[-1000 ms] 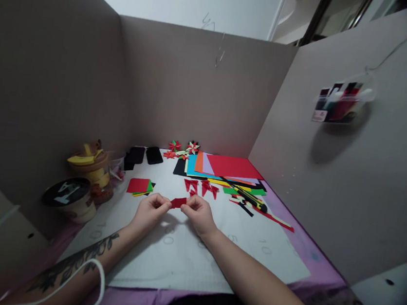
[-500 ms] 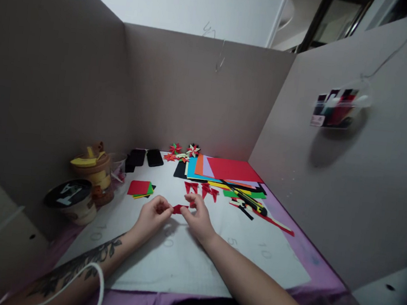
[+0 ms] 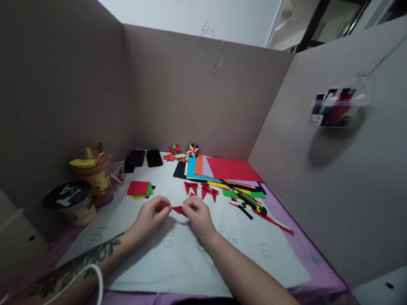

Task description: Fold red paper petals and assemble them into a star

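A small folded piece of red paper point(image 3: 178, 210) is stretched between my two hands above the white sheet. My left hand point(image 3: 154, 213) pinches its pointed left tip between thumb and fingertips. On the other side my right hand point(image 3: 198, 215) grips the wider end, and its fingers hide part of the paper. Just beyond the hands lie several folded red paper pieces point(image 3: 204, 190) with pointed legs. Left of them rests a stack of paper squares point(image 3: 139, 188), red on top, with green, yellow and black edges showing.
Large coloured paper sheets point(image 3: 233, 169) lie at the back right, with a yellow-black utility knife point(image 3: 251, 202) and paper strips in front. Paper flowers point(image 3: 192, 150) stand at the back. Lidded tubs point(image 3: 76, 206) line the left side. Grey panels enclose the table on three sides.
The red paper has gone from a flat strip to a pointed shape. My right hand's fingers lifted open half a second ago and have closed on the paper again.
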Demonstrator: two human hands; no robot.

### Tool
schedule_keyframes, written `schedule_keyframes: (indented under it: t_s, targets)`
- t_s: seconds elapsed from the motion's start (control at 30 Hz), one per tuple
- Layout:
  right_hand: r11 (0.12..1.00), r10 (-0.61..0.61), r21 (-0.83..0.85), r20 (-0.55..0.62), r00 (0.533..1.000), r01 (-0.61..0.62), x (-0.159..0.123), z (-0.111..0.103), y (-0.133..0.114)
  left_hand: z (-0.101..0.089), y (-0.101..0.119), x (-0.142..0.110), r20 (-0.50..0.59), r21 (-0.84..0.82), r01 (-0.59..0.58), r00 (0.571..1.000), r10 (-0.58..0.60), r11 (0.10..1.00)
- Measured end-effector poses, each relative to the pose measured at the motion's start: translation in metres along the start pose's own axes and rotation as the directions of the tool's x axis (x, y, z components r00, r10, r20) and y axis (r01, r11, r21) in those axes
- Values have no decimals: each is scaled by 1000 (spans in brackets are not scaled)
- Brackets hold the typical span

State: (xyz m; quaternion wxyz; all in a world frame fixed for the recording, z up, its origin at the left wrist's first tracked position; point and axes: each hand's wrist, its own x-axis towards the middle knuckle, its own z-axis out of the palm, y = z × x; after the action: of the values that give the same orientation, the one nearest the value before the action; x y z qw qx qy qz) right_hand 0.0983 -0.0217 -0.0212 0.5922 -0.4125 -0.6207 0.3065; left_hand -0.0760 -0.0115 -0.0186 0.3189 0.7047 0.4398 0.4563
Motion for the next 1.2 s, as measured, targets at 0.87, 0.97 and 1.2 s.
schedule_keyframes:
  t_s: [0.87, 0.97, 1.2]
  targets:
    - [998, 62, 5, 153, 986, -63, -5, 4, -2, 5, 9, -2, 119, -82, 83, 990, -73, 993]
    - [998, 50, 18, 163, 985, -54, -6, 4, -2, 4, 11, -2, 115, -54, 67, 992, -60, 996]
    - [999, 33, -23, 179, 983, -30, -8, 8, -7, 5, 16, -4, 117, 41, 32, 993, -36, 999]
